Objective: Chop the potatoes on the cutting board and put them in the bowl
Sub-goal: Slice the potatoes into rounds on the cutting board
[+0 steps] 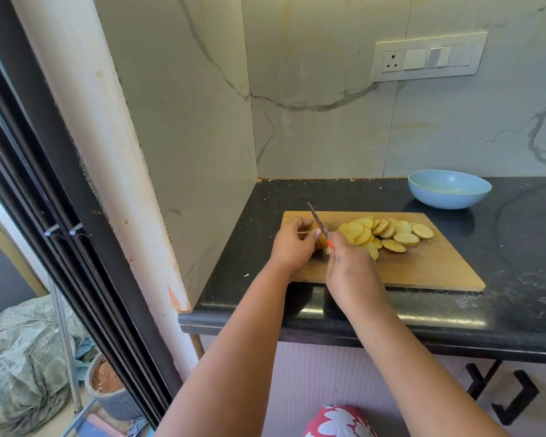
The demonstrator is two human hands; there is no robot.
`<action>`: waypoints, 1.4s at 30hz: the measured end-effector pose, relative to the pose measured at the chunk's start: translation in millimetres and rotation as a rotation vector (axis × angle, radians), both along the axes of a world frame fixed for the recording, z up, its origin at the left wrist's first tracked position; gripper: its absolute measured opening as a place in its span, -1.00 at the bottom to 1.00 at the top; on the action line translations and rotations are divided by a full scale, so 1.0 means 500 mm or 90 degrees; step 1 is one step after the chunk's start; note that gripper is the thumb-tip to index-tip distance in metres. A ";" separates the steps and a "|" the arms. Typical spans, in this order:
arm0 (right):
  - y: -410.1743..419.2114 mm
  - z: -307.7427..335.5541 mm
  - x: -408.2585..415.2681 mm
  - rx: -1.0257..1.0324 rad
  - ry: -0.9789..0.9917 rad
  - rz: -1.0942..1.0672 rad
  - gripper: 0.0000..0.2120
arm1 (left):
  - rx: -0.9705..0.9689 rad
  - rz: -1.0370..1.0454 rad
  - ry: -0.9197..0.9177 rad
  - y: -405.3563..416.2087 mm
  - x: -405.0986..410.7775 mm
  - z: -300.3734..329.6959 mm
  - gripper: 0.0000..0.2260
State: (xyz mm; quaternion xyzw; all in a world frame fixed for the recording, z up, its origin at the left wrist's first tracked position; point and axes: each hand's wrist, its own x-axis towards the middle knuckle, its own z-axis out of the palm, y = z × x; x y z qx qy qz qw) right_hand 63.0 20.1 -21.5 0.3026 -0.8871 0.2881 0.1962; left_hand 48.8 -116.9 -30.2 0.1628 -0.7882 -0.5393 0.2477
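The board (423, 266) is lying on the black counter (517, 247) with its long axis running left to right. At its left end the left hand (292, 246) is gripping the uncut potato end (321, 243), fingers curled over it. The right hand (349, 266) is gripping the knife (318, 222) by its red handle, the blade pointing up and away to the left, slanting between the two hands. Slices (388, 233) are lying overlapped in a row stretching right from the right hand. The blue bowl (449, 189) is sitting beyond the board's far right corner, well apart from both hands
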 end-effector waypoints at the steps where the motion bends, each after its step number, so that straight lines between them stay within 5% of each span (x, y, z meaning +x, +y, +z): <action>1: 0.003 -0.002 0.003 0.005 -0.002 0.002 -0.80 | 0.008 0.001 -0.002 -0.001 -0.001 0.000 -0.73; 10: -0.015 0.026 0.009 0.093 -0.001 0.006 -0.64 | 0.000 0.009 -0.009 -0.008 -0.003 -0.005 -0.73; 42: -0.033 0.065 0.023 0.173 -0.136 -0.048 -0.74 | 0.052 0.001 0.021 -0.010 -0.004 -0.010 -0.80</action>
